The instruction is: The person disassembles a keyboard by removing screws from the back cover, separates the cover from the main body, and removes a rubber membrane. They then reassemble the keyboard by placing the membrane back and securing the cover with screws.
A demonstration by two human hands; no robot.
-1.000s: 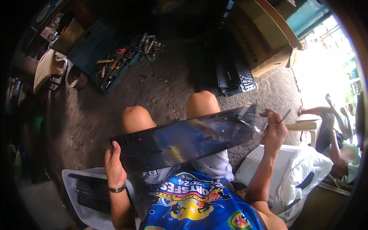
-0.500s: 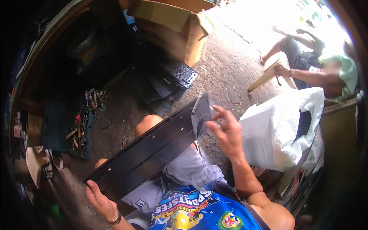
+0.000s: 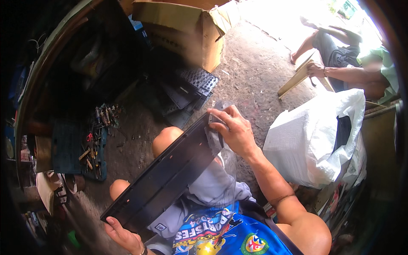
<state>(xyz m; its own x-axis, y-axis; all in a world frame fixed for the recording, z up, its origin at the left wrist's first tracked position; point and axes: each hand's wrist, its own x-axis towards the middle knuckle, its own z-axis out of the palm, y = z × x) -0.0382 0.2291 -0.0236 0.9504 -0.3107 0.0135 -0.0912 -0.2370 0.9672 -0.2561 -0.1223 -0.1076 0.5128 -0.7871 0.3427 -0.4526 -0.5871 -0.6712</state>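
Note:
A long, flat black panel (image 3: 170,170) with small holes and a raised rim lies slantwise over my knees. At its lower left corner my left hand (image 3: 124,236) grips the edge, thumb on the upper face and the other fingers mostly hidden. Around the panel's upper right end is clear plastic film (image 3: 213,138), crumpled and partly hanging down beside my leg. My right hand (image 3: 234,129) is closed there, with fingers and thumb pinching the film at the panel's end. Whether those fingers also grip the panel itself is hard to make out.
An open tool case (image 3: 101,159) with several hand tools lies at left. Black panels (image 3: 180,95) are stacked beyond my knees, near a cardboard box (image 3: 210,46). At right stands a white sack (image 3: 297,140). Another person (image 3: 340,70) sits by a wooden stool (image 3: 299,76).
My right hand has moved from beside the panel's end onto it and closed on the film. The panel has tilted more steeply, its left end lower, my left hand still holding it.

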